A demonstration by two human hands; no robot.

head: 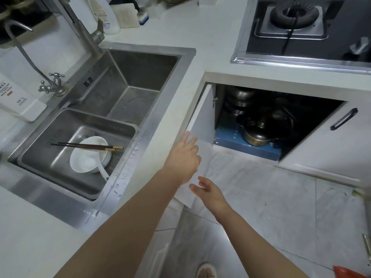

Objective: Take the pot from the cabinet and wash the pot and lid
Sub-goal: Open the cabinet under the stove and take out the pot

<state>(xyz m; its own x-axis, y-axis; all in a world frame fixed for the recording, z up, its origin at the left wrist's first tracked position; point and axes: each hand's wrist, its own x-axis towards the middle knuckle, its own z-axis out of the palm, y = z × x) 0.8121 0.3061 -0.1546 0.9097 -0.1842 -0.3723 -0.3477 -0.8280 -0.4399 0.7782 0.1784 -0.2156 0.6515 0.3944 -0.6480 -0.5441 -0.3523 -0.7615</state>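
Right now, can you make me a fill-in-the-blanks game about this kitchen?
1. The cabinet door under the counter is ____.
2. The chopsticks lie across a white ____ in the sink basket.
3. The pot in the cabinet sits on a ____ box.
4. The left hand touches the door's edge, and the right hand holds ____.

Missing words: open; bowl; blue; nothing
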